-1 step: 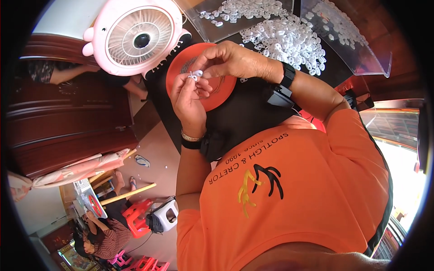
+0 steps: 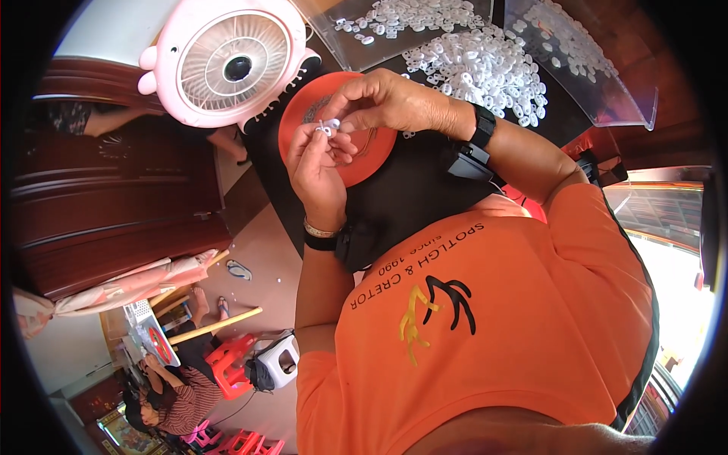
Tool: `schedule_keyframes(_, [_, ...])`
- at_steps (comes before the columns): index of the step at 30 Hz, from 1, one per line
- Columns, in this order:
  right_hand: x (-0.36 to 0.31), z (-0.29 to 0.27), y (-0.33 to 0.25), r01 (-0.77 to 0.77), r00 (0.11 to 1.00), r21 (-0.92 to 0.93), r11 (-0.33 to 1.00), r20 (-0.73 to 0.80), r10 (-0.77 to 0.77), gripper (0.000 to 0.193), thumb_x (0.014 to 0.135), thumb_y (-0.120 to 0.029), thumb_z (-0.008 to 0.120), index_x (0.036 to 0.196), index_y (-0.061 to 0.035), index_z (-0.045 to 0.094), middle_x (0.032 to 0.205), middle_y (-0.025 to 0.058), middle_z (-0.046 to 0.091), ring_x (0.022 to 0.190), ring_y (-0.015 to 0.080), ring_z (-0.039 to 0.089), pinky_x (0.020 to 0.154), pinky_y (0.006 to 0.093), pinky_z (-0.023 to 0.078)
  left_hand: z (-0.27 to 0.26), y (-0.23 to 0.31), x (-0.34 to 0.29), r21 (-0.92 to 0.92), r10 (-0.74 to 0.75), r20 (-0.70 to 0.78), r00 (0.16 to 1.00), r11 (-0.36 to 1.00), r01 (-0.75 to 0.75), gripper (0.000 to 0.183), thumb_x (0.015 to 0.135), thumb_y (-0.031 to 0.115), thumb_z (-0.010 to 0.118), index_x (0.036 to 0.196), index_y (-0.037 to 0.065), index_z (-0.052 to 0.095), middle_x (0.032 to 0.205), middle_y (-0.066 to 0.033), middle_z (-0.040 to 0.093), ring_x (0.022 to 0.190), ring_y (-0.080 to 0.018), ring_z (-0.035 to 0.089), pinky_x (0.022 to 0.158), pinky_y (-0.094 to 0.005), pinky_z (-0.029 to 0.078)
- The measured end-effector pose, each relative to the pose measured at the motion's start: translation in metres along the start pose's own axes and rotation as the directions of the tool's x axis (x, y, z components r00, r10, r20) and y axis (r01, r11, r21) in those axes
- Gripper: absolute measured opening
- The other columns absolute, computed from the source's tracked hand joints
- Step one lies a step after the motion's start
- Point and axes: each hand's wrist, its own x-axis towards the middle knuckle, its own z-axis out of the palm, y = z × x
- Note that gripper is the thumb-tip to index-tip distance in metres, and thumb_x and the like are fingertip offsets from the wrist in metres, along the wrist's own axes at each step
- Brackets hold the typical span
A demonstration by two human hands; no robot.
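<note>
Between our fingertips we hold a small white plastic piece (image 2: 334,123): our left hand (image 2: 320,174) pinches it from below, and our right hand (image 2: 394,102) closes thumb and forefinger on it. Under the fingers sits a round orange-red plastic dish (image 2: 371,159); beyond them to the right lies a heap of white oval plastic pieces (image 2: 485,72). Our grip matches the earlier frame; only another person's bare leg (image 2: 227,142), left of our fingers, seems slightly shifted.
</note>
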Motion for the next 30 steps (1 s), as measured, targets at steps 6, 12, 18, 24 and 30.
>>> schedule_keyframes(6, [0.001, -0.002, 0.006, 0.084, 0.996, 0.022, 0.996, -0.015, -0.083, 0.012, 0.086, -0.008, 0.064, 0.095, -0.0003, 0.061, 0.085, 0.0018, 0.063, 0.083, 0.0100, 0.060, 0.078, 0.0257, 0.049, 0.001, -0.002, 0.000, -0.165, -0.042, 0.082, 0.996, 0.985, 0.055, 0.018, 0.094, 0.016, 0.042, 0.090, 0.001, 0.051, 0.076, -0.0105, 0.061, 0.064, -0.0166, 0.058, 0.056, -0.0244, 0.043])
schedule_keyframes(12, [0.003, -0.005, 0.010, -0.090, 0.994, 0.097, 0.991, -0.045, 0.095, 0.014, 0.089, -0.015, 0.063, 0.096, -0.0024, 0.062, 0.084, -0.0006, 0.063, 0.076, 0.0057, 0.057, 0.068, 0.0217, 0.048, 0.006, -0.002, -0.001, -0.095, -0.053, 0.081, 0.995, 0.994, 0.061, 0.018, 0.094, 0.017, 0.041, 0.088, 0.002, 0.050, 0.075, -0.0096, 0.059, 0.063, -0.0168, 0.057, 0.057, -0.0252, 0.043])
schedule_keyframes(18, [0.004, -0.009, 0.014, -0.165, 0.969, 0.204, 0.965, -0.148, 0.197, 0.016, 0.087, -0.018, 0.064, 0.097, -0.0044, 0.065, 0.075, -0.0031, 0.061, 0.067, 0.0039, 0.054, 0.061, 0.0193, 0.045, 0.005, -0.003, -0.001, 0.087, -0.079, -0.021, 0.997, 0.993, 0.080, 0.016, 0.093, 0.016, 0.046, 0.084, 0.004, 0.051, 0.069, -0.0033, 0.053, 0.058, -0.0120, 0.053, 0.054, -0.0224, 0.039])
schedule_keyframes(24, [0.003, -0.007, 0.009, -0.180, 0.973, 0.187, 0.966, -0.113, 0.203, 0.016, 0.087, -0.018, 0.065, 0.094, -0.0043, 0.068, 0.075, -0.0038, 0.061, 0.067, 0.0030, 0.054, 0.061, 0.0180, 0.045, 0.006, -0.006, -0.001, 0.199, -0.090, -0.043, 0.995, 0.975, 0.097, 0.017, 0.092, 0.017, 0.048, 0.080, 0.005, 0.051, 0.065, -0.0012, 0.051, 0.055, -0.0091, 0.049, 0.051, -0.0206, 0.037])
schedule_keyframes(30, [0.003, -0.008, 0.013, -0.179, 0.977, 0.151, 0.972, -0.089, 0.194, 0.017, 0.088, -0.016, 0.063, 0.099, -0.0040, 0.067, 0.078, -0.0031, 0.062, 0.068, 0.0036, 0.053, 0.062, 0.0194, 0.045, 0.008, -0.005, -0.002, 0.223, -0.070, -0.052, 0.996, 0.972, 0.080, 0.019, 0.092, 0.018, 0.048, 0.078, 0.005, 0.051, 0.063, -0.0011, 0.050, 0.054, -0.0086, 0.048, 0.051, -0.0207, 0.036])
